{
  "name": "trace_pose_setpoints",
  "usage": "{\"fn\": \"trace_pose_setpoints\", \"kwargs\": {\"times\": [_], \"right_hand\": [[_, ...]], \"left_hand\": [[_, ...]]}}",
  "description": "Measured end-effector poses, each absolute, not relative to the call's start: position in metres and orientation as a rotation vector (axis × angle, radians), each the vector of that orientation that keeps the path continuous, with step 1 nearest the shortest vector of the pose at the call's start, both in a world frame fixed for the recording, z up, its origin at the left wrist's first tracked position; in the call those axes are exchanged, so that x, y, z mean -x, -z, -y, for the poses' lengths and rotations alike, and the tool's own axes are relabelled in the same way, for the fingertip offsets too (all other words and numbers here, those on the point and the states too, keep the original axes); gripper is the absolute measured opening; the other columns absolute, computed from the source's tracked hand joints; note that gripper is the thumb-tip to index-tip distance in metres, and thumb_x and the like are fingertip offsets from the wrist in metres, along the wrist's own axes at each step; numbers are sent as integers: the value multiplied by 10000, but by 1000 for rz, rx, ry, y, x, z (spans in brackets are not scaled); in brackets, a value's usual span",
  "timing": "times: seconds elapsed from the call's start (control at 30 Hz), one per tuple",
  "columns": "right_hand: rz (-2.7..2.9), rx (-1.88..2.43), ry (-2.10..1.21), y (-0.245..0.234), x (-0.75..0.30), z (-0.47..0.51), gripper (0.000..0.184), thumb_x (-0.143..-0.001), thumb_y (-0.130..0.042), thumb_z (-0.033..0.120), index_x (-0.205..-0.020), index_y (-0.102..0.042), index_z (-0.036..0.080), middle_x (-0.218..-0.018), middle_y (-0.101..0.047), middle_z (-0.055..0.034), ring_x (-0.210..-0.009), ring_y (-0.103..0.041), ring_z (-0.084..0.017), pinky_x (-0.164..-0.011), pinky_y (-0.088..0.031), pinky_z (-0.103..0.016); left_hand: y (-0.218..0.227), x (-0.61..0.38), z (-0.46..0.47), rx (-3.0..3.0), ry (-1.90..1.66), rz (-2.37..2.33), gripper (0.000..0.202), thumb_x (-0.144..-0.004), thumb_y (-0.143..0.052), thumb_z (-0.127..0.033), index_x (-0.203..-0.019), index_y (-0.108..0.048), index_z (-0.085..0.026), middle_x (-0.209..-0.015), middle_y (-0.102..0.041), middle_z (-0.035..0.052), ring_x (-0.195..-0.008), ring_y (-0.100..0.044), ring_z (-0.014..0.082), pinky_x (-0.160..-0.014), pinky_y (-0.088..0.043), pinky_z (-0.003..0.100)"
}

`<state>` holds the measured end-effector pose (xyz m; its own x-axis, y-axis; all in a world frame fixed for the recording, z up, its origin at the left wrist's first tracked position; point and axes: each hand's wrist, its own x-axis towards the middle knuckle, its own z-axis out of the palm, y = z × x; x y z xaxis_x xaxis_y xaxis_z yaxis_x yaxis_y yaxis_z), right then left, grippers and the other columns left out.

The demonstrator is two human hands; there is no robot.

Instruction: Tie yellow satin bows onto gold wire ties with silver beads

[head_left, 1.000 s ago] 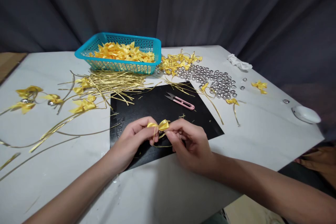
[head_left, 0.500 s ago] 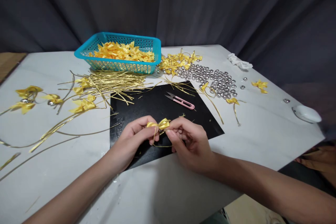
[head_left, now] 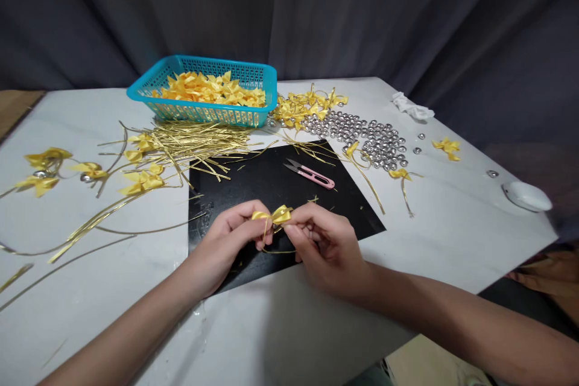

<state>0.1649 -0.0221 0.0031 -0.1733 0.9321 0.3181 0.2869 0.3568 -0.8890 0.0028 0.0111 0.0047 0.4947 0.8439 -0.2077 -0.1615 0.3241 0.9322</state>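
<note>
Between my two hands, above the black mat (head_left: pixel 253 181), is a yellow ribbon bow (head_left: pixel 281 215). My left hand (head_left: pixel 235 238) is closed, its thumb and fingers pinching the bow's left side. The fingertips of my right hand (head_left: pixel 328 244) are pinched at the bow's right end. A thin gold cord (head_left: pixel 278 252) loops down beneath the bow from one hand to the other; what exactly the right fingers grip behind it is partly hidden. Pink thread snips (head_left: pixel 312 174) lie on the mat beyond my hands.
A blue basket (head_left: pixel 199 111) full of yellow bows stands at the back, with gold ties (head_left: pixel 203 142) heaped before it. Silver beads (head_left: pixel 375 139) spread to its right. Finished-looking bows (head_left: pixel 43 172) lie at left. A white computer mouse (head_left: pixel 527 195) sits near the right edge.
</note>
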Motion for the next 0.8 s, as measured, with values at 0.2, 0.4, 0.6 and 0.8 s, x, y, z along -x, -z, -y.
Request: {"fn": "trace_pose_setpoints", "kwargs": {"times": [0.2,0.4,0.6,0.8], "right_hand": [[1668,1120,-864,-4,-164,22,112,-860,-468,179,-762,-516,153,-547,-430,43,-433,-385,-41,-407,-307,-168],[1640,1126,-901,-3,-162,24,124,-869,-463,192,-777,-534,150,-536,-437,43,-416,-387,-41,-402,-316,-174],[1579,1126,-925,-2,-157,24,136,-862,-480,195,-779,-577,146,-599,-514,12,-461,-418,-48,-414,-343,-174],[1595,1186,-845,2,-157,20,127,-854,-503,162,-796,-617,156,-667,-564,0,-537,-478,-60,-460,-401,-164]], "left_hand": [[-5,-3,-11,-1049,-759,-828,196,-768,-580,-235,-585,-543,-176,-559,-522,-40,-558,-425,102,-570,-324,222],[-6,-5,-12,-1041,-768,-827,192,-764,-579,-228,-583,-539,-177,-546,-514,-45,-544,-418,96,-558,-322,217],[-3,-5,-13,-1063,-797,-854,203,-769,-567,-224,-577,-517,-178,-547,-489,-45,-537,-399,96,-543,-318,220],[-4,-6,-12,-1076,-840,-911,206,-775,-541,-219,-579,-493,-181,-548,-464,-49,-543,-388,97,-542,-318,217]]}}
